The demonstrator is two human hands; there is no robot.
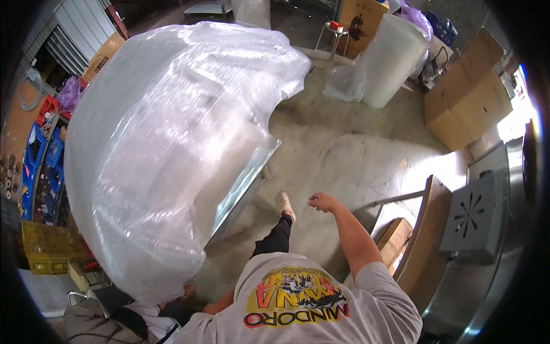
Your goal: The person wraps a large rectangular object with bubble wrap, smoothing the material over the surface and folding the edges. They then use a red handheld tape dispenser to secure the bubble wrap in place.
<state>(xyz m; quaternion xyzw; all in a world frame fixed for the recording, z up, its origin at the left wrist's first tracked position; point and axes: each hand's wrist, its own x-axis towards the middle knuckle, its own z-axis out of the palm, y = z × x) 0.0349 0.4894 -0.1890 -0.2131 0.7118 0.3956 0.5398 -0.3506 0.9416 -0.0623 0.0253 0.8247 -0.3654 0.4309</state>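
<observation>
A large sheet of clear bubble wrap (166,132) lies draped over a bulky object on my left. From under its right edge shows a pale, glass-like panel edge (243,180); the wrap hides the rest. My right hand (322,202) hangs in front of me over the concrete floor, away from the wrap. Its fingers are loosely curled, with nothing visible in them. Down at the near left, my left hand (187,290) is dim and partly hidden by the lower edge of the wrap. Whether it touches or grips the wrap cannot be made out.
Blue bins (35,150) and a yellow crate (52,246) stand at the left. Beyond are a wrap roll (395,63), a stool (332,35) and cardboard boxes (467,100). A wooden board (423,235) and a grey metal box (472,218) are close on my right.
</observation>
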